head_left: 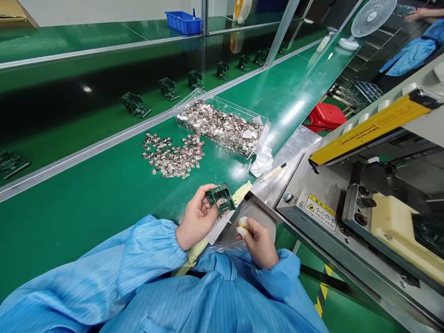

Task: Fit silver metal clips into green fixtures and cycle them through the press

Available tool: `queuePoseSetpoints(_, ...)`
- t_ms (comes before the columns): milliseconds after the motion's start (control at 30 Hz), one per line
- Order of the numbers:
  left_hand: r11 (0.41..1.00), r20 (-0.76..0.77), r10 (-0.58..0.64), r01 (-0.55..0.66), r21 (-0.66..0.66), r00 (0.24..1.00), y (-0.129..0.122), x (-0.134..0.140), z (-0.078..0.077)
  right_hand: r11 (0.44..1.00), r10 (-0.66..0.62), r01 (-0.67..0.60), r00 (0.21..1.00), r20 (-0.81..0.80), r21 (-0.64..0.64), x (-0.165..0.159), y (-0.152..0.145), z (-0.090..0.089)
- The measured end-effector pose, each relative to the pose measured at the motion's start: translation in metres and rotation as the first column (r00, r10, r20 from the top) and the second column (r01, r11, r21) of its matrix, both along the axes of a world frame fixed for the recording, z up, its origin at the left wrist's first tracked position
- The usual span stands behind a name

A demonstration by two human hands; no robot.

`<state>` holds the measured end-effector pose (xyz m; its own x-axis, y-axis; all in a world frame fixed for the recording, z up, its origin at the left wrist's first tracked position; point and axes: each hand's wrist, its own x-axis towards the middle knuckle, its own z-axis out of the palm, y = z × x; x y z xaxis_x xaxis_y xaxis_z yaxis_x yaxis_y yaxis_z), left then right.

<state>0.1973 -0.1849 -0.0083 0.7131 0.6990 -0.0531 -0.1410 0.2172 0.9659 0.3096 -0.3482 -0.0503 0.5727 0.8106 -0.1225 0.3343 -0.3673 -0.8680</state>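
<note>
My left hand (197, 217) is closed around the edge of a dark green plastic housing (227, 199), whose open cavity faces up. Just right of it, my right hand (258, 240) pinches a small white and yellow piece (242, 226); its exact kind is unclear. Below the housing lies a white ribbed strip (219, 230) beside yellow cloth or tape (242, 192). Ahead on the green table (132, 180) is a loose pile of small metal clips (176, 157). Behind the pile stands a clear plastic box (222, 125) filled with more such metal pieces.
Several green housings (169, 88) stand in a row on the dark belt (100, 92). A crumpled white cloth (262, 162) and a marker pen (273, 172) lie by the machine (322, 208) on the right, which has a yellow bar (371, 129). A red stool (326, 115) and another person's blue sleeve (412, 55) are beyond.
</note>
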Motion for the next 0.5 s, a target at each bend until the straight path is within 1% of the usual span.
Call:
queuePoseSetpoints(100, 1.0, 0.016, -0.009, 0.009, -0.008, 1.0, 0.0, 0.0, 0.0, 0.992, -0.002, 0.031, 0.974, -0.228, 0.123, 0.005, -0.012, 0.029)
queuePoseSetpoints(133, 1.0, 0.021, -0.011, 0.011, -0.006, 1.0, -0.001, 0.0, 0.0, 0.988, -0.014, 0.056, 0.961, -0.276, 0.146, 0.005, -0.014, 0.038)
queuePoseSetpoints(200, 1.0, 0.035, -0.013, 0.013, 0.004, 0.999, -0.001, -0.001, -0.001, 0.978, -0.067, 0.123, 0.952, -0.299, 0.17, 0.003, -0.012, 0.051)
queuePoseSetpoints(233, 1.0, 0.042, -0.016, 0.016, 0.009, 0.999, -0.001, -0.002, -0.001, 0.97, -0.102, 0.161, 0.949, -0.298, 0.182, 0.001, -0.009, 0.055)
queuePoseSetpoints(300, 1.0, 0.054, -0.021, 0.02, 0.014, 0.998, -0.001, -0.003, -0.002, 0.951, -0.158, 0.224, 0.944, -0.289, 0.212, -0.003, 0.001, 0.057)
queuePoseSetpoints(367, 1.0, 0.061, -0.024, 0.024, 0.014, 0.998, -0.002, -0.004, -0.002, 0.928, -0.205, 0.273, 0.942, -0.264, 0.254, -0.007, 0.011, 0.056)
queuePoseSetpoints(500, 1.0, 0.075, -0.026, 0.025, 0.006, 0.997, -0.003, -0.004, -0.002, 0.866, -0.302, 0.307, 0.95, -0.078, 0.395, -0.015, 0.031, 0.053)
